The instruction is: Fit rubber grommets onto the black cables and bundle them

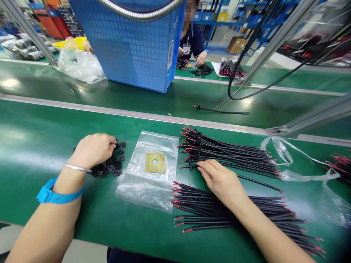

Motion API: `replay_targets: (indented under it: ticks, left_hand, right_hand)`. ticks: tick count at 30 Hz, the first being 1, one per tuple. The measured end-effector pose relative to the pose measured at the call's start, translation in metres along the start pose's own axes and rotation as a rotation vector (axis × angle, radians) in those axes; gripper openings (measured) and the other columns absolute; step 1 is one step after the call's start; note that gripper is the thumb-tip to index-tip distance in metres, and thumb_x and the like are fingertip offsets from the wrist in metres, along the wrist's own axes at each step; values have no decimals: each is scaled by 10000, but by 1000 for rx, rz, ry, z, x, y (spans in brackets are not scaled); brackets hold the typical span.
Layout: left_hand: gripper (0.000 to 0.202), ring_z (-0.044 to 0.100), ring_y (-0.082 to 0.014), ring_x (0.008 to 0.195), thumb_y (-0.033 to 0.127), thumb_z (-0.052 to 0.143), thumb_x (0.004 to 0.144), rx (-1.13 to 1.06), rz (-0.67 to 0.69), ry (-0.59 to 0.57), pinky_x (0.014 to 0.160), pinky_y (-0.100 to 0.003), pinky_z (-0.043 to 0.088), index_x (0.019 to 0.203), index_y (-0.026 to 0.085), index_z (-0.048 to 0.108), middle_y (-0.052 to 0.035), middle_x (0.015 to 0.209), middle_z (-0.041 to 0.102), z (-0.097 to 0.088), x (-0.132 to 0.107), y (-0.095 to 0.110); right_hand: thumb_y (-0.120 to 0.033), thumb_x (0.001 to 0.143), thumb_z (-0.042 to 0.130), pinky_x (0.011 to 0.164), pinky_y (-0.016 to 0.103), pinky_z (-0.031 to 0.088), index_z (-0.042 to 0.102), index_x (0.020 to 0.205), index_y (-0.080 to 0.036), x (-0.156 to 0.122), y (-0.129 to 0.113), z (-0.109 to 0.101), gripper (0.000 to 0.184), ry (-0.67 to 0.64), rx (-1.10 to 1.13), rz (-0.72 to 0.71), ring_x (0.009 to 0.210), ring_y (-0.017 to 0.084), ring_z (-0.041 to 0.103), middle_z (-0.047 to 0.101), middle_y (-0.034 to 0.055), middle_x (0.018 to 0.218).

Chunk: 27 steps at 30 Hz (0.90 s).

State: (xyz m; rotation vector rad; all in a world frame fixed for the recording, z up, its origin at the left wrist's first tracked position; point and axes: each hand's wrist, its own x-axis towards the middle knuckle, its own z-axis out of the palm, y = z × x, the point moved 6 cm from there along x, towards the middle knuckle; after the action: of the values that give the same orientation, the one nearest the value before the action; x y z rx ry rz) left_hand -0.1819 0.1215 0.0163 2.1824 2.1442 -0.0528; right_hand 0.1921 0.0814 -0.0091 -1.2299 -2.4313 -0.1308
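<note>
My left hand, with a blue wrist strap, is over a pile of small black plastic parts. Its thumb and index finger are pinched together at the pile's far side, on one small black part as far as I can see. My right hand pinches a black cable near its red-wired end, where a black clip is fitted. That cable lies beside a row of cables with clips. Under my right forearm lies a bundle of cables without clips.
Between the hands, a yellowish square pad with a hole lies on a clear plastic bag. A blue crate stands behind the metal rail. One cable lies beyond the rail. A co-worker handles similar parts opposite.
</note>
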Motion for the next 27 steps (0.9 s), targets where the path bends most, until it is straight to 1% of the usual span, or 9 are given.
replay_targets:
  ticks: [3,5,7,10,14,17,22,24,27]
  left_hand:
    - [363,675,-386,864,341,429,844,137,-25,30,715,-452,492,913,177,745,-164,954,736,-13,-4,9]
    - [329,674,-333,878,349,457,843,51,7,115,726,-406,503,894,182,736,-117,985,732,-25,-8,26]
    - [272,669,-251,876,325,491,846,-131,122,190,766,-348,510,879,188,724,-67,980,726,-30,-15,53]
    - [217,651,-174,864,257,512,868,-363,377,243,813,-287,511,864,179,714,-44,914,713,-22,-29,101]
    - [201,629,-185,877,230,511,903,-282,579,351,815,-321,504,899,164,702,-68,938,692,0,-42,142]
    - [196,600,-188,823,227,510,919,-107,687,367,735,-333,468,857,170,687,-64,948,682,9,-48,157]
    - [157,567,-203,827,203,526,904,-33,753,232,703,-347,428,822,170,657,-57,923,663,14,-51,166]
    - [146,568,-214,849,189,505,904,-142,701,197,739,-361,439,846,171,637,-66,922,658,14,-49,164]
    - [83,598,-211,926,156,484,888,-592,515,115,814,-370,464,847,175,554,-82,988,665,14,-46,158]
  right_hand:
    - [-202,971,465,699,270,490,654,989,-162,-2,-13,-8,194,-2,46,-5,795,167,632,660,64,906]
    - [-207,962,479,728,283,489,650,938,-174,-5,-27,-9,176,-83,164,-37,794,171,610,643,53,853]
    - [-207,959,474,728,297,487,638,913,-184,-8,-39,-7,172,-184,286,-56,781,173,585,621,43,815]
    - [-201,950,483,719,312,482,597,901,-194,-10,-42,-3,124,-288,368,-12,789,176,562,598,32,820]
    - [-188,934,509,704,312,469,514,856,-211,-10,-37,5,81,-410,402,60,798,175,550,570,12,830]
    - [-175,941,475,682,311,457,469,829,-216,-8,-37,3,120,-412,424,76,771,173,544,555,8,814]
    - [-227,994,382,623,277,438,446,873,-224,-3,-33,-8,137,-314,561,145,660,137,528,546,-15,768]
    - [-246,999,389,622,263,438,468,915,-226,-1,-31,-14,117,-263,621,151,659,127,534,553,-21,777]
    - [-241,995,415,621,241,442,499,961,-227,0,-31,-21,92,-190,692,132,671,114,541,562,-24,798]
